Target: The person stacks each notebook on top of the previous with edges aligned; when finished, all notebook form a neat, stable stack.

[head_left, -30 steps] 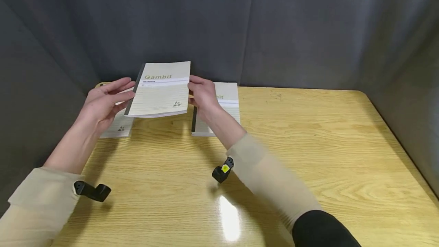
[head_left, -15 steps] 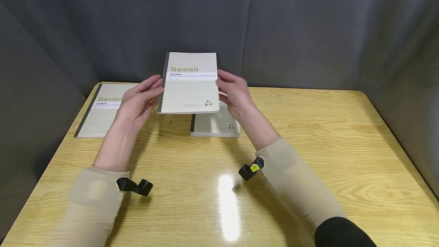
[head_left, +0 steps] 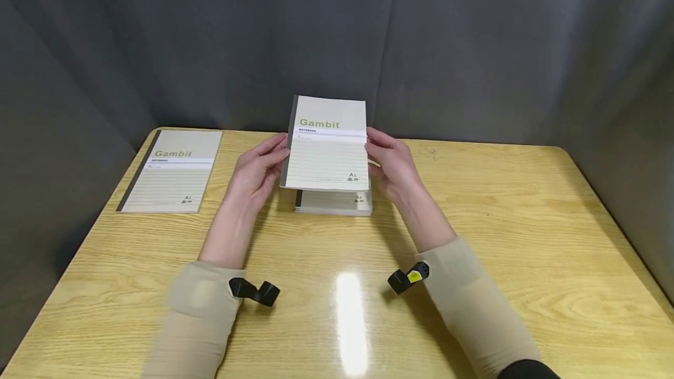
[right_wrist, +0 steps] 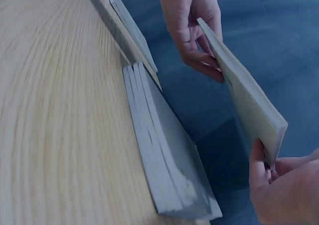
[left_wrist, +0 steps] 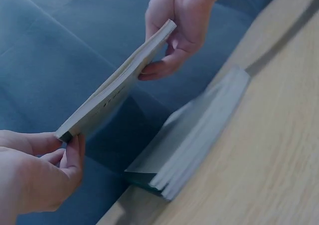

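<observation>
A cream notebook (head_left: 329, 157) with a dark spine and "Gambit" on its cover is held level in the air by both hands. My left hand (head_left: 253, 174) pinches its spine edge, thumb on top and fingers beneath. On the opposite edge, my right hand (head_left: 395, 165) pinches it the same way. Below lies a stack of like notebooks (head_left: 333, 203), mostly covered by the held one in the head view. Both wrist views show a gap between the held notebook (left_wrist: 117, 83) and the stack (right_wrist: 159, 150).
One more notebook (head_left: 171, 174) lies flat at the table's back left. The wooden table (head_left: 474, 238) ends at a dark grey curtain (head_left: 447, 45) behind. A bright reflection shows on the tabletop near the front.
Both hands have carried the notebook from the left, near the single notebook, rightward to over the stack. Over the last half second it has also come lower.
</observation>
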